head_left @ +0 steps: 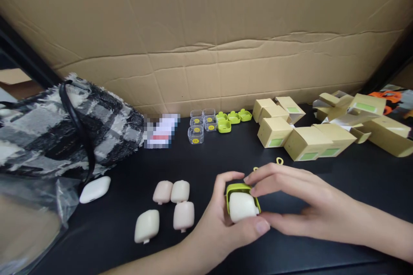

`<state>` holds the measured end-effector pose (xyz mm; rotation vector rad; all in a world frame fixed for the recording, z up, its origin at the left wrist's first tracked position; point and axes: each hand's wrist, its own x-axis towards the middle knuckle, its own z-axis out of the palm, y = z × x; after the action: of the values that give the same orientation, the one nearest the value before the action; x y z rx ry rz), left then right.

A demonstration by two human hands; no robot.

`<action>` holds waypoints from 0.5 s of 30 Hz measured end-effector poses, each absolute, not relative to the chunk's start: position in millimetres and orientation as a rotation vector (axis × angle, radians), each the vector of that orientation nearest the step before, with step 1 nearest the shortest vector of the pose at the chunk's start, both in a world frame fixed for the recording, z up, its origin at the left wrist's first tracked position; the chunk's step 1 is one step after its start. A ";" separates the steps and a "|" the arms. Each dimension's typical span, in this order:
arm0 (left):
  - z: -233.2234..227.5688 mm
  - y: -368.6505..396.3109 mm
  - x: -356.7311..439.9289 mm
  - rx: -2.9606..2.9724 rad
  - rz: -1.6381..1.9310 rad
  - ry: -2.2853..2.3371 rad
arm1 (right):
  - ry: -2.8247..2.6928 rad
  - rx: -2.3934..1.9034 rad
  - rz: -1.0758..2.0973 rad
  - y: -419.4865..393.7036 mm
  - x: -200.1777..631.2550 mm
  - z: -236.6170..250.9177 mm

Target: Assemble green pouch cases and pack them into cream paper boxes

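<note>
Cream case [242,207] in green cover [238,189], pinched by left hand [222,227] at 7 o'clock, right hand [284,197] at 3 o'clock.

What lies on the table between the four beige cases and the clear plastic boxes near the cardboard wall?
In the head view, only bare black table lies between the beige cases and the clear boxes.

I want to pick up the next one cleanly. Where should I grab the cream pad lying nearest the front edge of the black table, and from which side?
The cream pad lies flat, alone, a small nub at its near end. Probably best to come from above and pinch its two long rounded sides at mid-length; the left is open table, and the neighbouring pad on the right stands apart. Avoid the nub: too small for a steady grip.
</note>
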<state>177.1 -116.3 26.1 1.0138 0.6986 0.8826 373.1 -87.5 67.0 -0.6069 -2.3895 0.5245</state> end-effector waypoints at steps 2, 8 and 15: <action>22.8 -117.8 177.8 1.025 0.902 0.634 | -2.406 -0.569 0.421 -87.6 374.3 65.5; 23.8 -120.0 180.8 1.160 0.960 0.548 | -2.366 -0.552 0.288 -89.7 372.1 59.1; 22.4 -124.7 179.7 1.222 0.974 0.545 | -2.317 -0.523 0.352 -90.9 366.2 57.4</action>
<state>179.7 -124.7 22.4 1.2216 0.5450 0.9741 366.2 -90.9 57.4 -0.5227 -2.3167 0.3524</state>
